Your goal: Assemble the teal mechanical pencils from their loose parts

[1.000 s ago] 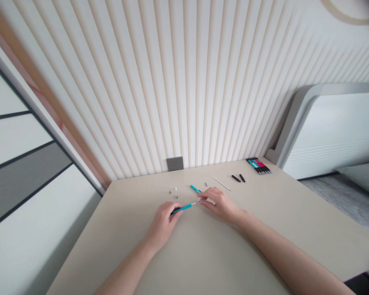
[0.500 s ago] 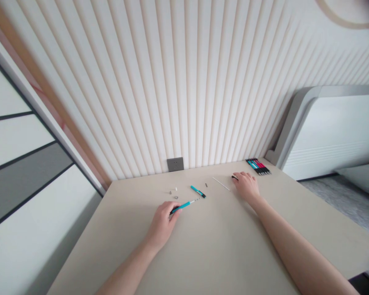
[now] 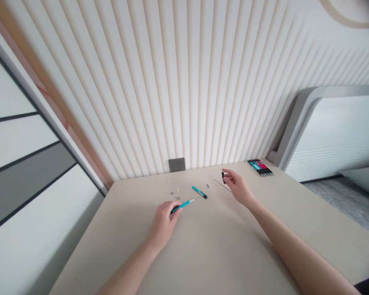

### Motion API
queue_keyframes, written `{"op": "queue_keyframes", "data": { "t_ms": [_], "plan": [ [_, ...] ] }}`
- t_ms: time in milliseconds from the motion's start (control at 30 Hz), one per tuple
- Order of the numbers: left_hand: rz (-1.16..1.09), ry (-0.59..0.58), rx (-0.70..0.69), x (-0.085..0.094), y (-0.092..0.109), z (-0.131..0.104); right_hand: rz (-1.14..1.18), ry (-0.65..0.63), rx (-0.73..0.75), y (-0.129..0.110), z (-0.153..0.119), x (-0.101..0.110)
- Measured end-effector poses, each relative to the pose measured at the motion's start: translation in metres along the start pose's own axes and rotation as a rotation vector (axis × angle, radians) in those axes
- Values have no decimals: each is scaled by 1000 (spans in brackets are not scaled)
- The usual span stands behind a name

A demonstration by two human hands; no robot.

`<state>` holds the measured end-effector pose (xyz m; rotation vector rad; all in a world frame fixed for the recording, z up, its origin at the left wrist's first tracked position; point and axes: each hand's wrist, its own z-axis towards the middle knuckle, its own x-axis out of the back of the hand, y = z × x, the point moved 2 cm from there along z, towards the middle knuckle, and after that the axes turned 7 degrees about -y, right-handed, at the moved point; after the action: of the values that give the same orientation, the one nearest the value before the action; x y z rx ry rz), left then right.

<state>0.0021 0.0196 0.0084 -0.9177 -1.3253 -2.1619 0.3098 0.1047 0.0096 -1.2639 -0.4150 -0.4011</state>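
Note:
My left hand (image 3: 167,218) is closed round a teal and black pen barrel (image 3: 182,206), from whose tip a thin white refill end with a spring pokes out to the right. Between the fingertips of my right hand (image 3: 238,187) is a small black pen part (image 3: 223,177), raised above the table. A thin white stick (image 3: 220,182), like a refill, lies just beneath that hand. In the middle lies another teal and black pen piece (image 3: 199,192) with a clip. Beyond my left hand are several tiny parts, among them a grey one (image 3: 177,198).
A row of teal, red and black pens (image 3: 260,168) lies at the table's far right corner. One small dark piece (image 3: 208,185) sits near the middle of the table (image 3: 209,254). Behind rises a ribbed wall with a dark socket (image 3: 176,164); a bed (image 3: 341,139) stands to the right.
My right hand has lifted the black pen part off the table and moved left with it, over the white stick. My left hand stays in place with the barrel.

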Motion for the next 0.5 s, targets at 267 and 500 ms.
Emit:
{"op": "queue_keyframes", "data": {
  "t_ms": [267,500],
  "plan": [
    [-16,24,5,-2,-1,0,562,-169,4,-40,-22,-34],
    [-20,46,10,0,1,-1,646,-232,-64,-39,-25,-41]
  ]
}}
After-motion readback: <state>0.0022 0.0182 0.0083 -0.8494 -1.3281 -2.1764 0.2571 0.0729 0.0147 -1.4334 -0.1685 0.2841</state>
